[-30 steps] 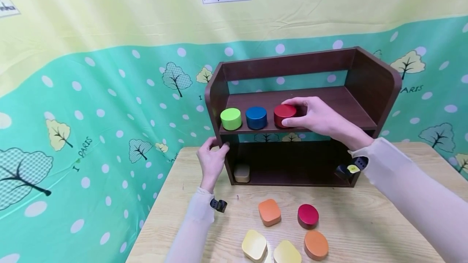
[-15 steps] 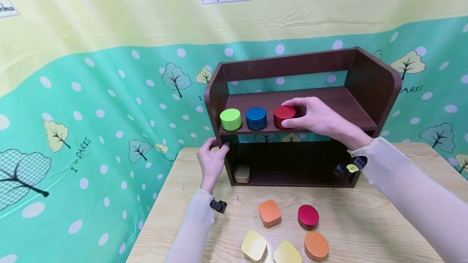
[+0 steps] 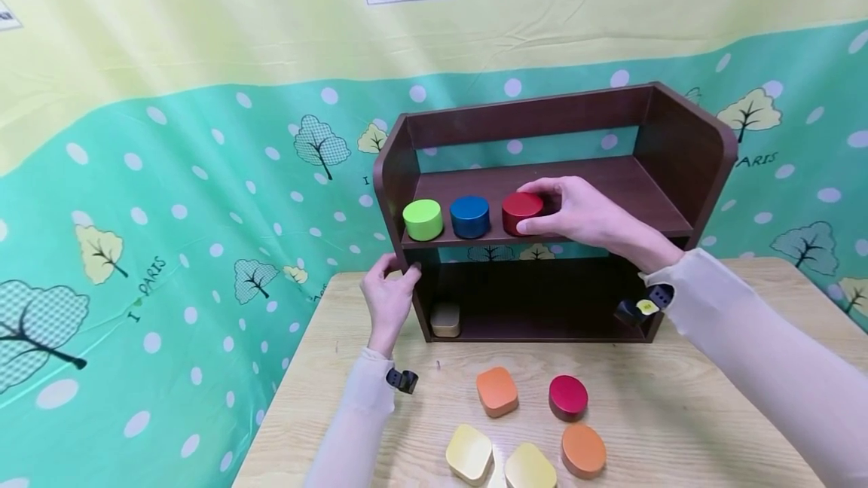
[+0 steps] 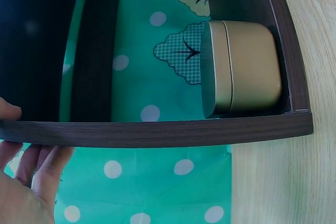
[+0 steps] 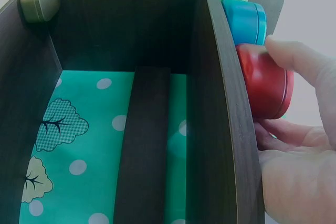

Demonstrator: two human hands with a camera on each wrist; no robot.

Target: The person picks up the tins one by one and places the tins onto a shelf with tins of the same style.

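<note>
A dark brown two-level shelf point(image 3: 536, 126) stands on the table. On its upper board a green round tin point(image 3: 423, 220), a blue round tin point(image 3: 470, 217) and a red round tin point(image 3: 522, 214) sit in a row along the front edge. My right hand point(image 3: 576, 211) holds the red tin between thumb and fingers from its right side. The left hand point(image 3: 389, 296) grips the shelf's left side panel, thumb inside and fingers outside, as the left wrist view also shows. A gold square tin point(image 4: 241, 69) rests in the lower compartment's left corner.
In front of the shelf, on the wooden table point(image 3: 305, 398), lie an orange square tin point(image 3: 497, 391), a dark red round tin point(image 3: 568, 398), an orange round tin point(image 3: 583, 450) and two pale yellow square tins point(image 3: 469, 454). A patterned curtain point(image 3: 203, 172) hangs behind.
The head view has shifted slightly, so the scene sits a little further left. Both hands keep their places, the right on the red tin and the left on the panel.
</note>
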